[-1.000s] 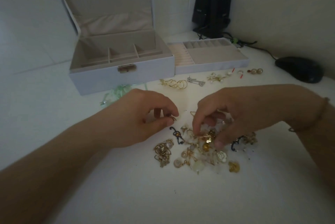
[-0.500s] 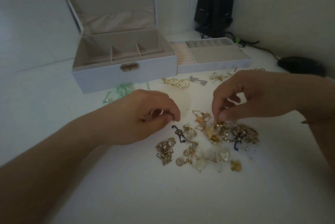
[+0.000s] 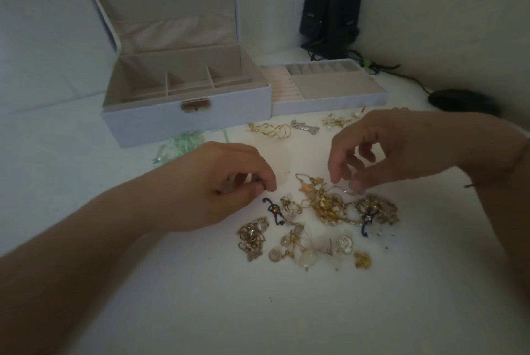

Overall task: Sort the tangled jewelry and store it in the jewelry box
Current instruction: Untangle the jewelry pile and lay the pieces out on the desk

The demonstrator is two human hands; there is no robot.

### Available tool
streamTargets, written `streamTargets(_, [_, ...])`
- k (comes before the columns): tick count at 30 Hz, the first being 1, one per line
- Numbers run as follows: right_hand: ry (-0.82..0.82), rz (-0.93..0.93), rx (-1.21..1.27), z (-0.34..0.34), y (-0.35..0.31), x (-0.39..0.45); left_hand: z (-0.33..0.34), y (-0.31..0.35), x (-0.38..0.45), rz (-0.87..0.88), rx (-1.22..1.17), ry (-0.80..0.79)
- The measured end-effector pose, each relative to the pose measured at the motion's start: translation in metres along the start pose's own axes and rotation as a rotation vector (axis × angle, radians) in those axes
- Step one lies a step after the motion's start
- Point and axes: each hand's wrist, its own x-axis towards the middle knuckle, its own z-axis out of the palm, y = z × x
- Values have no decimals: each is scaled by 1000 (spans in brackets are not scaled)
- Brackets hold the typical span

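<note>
Tangled jewelry (image 3: pixel 318 222), heaped on white table (image 3: pixel 258 311) before open jewelry box (image 3: pixel 186 113).

Left hand (image 3: pixel 226 188): curled, pinched something tiny, unidentifiable. Right hand (image 3: pixel 381 151): thumb and forefinger pinched a thin gold loop at the heap's far edge. Judged light, slippery, snag-prone; best taken by single hoops or clasps, teased loose, never yanked.

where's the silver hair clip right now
In the head view the silver clip lies on the table just in front of the tray, between the gold hoops on its left and a small pearl piece on its right.
</note>
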Motion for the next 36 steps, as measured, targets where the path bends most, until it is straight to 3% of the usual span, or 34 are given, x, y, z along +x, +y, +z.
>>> streamTargets(3, [-128, 95, 20, -3, 1, -4, 1, -1, -1, 4, -10, -13])
streamTargets(10, [-116, 180, -41, -12, -2, -12, 2, 0, 1, 7, -10, -14])
streamTargets(17, [-294, 392, -66, -5, -16, -13, 2, -1, 0, 2, -3, -22])
streamTargets(22, [-240, 305, -44, -6, -19, -16, 2, -1, 0, 9, -7, -16])
streamTargets(28, [-109, 218, 183, -12, -6, -22, 3, -3, 1, 11, -2, -17])
streamTargets(33, [-91, 265, 135, -8, 1, -15, 3, -4, 1, 5, -14, -20])
streamTargets(36, [-43, 282, -44, -10, 0, -13, 2, -4, 1, 1, -27, -9])
